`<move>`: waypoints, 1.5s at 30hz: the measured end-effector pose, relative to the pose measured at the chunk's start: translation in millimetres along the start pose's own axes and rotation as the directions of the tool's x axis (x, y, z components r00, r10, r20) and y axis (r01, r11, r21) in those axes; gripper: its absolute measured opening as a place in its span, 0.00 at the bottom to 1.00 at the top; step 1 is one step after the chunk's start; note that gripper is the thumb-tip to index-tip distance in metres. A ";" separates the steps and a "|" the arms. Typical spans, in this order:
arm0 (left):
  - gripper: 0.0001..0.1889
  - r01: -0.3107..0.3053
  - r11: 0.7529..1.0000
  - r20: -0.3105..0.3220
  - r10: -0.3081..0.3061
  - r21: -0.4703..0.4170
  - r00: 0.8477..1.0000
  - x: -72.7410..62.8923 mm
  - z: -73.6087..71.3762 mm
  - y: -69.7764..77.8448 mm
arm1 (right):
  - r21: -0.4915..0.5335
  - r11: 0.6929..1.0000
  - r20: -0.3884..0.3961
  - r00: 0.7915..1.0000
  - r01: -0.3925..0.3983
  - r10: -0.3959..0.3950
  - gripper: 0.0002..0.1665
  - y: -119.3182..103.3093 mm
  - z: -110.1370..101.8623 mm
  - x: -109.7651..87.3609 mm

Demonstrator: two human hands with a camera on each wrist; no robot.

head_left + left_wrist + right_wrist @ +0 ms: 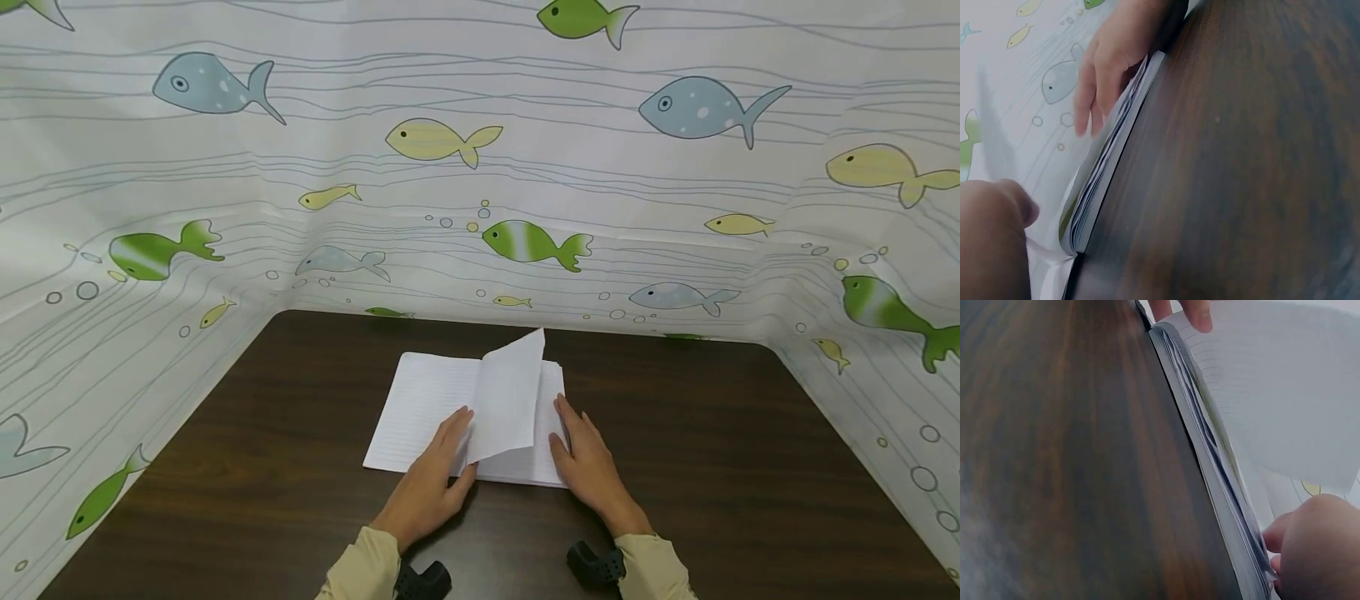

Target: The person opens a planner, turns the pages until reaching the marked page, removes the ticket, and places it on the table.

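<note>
An open notebook (427, 400) with lined white pages lies on the dark table. One loose-standing page (510, 396) rises from its middle and leans over the right half. My left hand (431, 483) lies at the middle fold, fingers extended along the foot of the raised page, thumb by the notebook's near edge. At the right edge rests my right hand (592, 467), its thumb over the right-hand pages and its fingers along their side. The stacked page edges (1200, 437) show in the right wrist view, slightly fanned, with the right thumb (1279, 531) against them.
The brown wood-grain table (247, 475) extends around the notebook on all sides. White sheeting (420, 75) printed with fish encloses the table's back and sides. Each wrist wears a black device (596, 564) below a pale yellow sleeve (652, 567).
</note>
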State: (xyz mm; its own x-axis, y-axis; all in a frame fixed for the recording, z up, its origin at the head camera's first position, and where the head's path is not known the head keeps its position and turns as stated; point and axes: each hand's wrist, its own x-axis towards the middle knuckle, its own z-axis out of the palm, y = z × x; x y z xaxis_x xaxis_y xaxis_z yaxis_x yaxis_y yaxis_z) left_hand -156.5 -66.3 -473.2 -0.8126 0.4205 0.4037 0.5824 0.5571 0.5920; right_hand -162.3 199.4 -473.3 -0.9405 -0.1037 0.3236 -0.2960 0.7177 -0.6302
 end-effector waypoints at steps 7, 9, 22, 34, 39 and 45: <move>0.43 -0.082 0.979 -0.236 0.126 0.188 0.964 3.8 0.9 -3.8 | -0.027 1.000 0.012 1.000 0.003 -0.003 0.34 -0.2 0.3 -0.8; 0.46 -0.082 0.951 -0.322 0.181 0.297 0.929 5.3 -0.2 -5.6 | -0.031 1.000 0.015 1.000 0.000 0.001 0.34 -0.3 0.4 -0.7; 0.29 -0.113 0.948 0.092 0.090 0.297 0.992 -2.1 3.4 -4.8 | -0.032 0.999 0.038 0.999 -0.035 0.036 0.36 1.1 2.4 -0.2; 0.35 -0.131 0.939 0.182 0.076 0.317 0.980 -1.1 2.4 -3.7 | -0.053 0.991 0.028 0.992 -0.122 0.124 0.37 -3.2 0.4 1.8; 0.32 -0.137 0.946 0.202 0.078 0.293 0.976 -2.3 0.4 -2.6 | -0.077 0.990 0.024 0.992 -0.119 0.122 0.36 -3.8 1.4 1.6; 0.30 -0.130 0.947 0.194 0.075 0.292 0.978 -3.5 1.5 -0.8 | -0.087 0.990 0.031 0.993 -0.113 0.116 0.36 -3.4 1.9 0.8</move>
State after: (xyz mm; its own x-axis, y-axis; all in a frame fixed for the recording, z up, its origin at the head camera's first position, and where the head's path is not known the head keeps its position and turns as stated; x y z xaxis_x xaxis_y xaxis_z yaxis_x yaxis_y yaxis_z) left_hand -154.0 -67.1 -476.1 -0.7467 0.5916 0.3041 0.6646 0.6824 0.3044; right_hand -162.3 195.5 -472.3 -0.9732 -0.0410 0.2264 -0.1722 0.7822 -0.5987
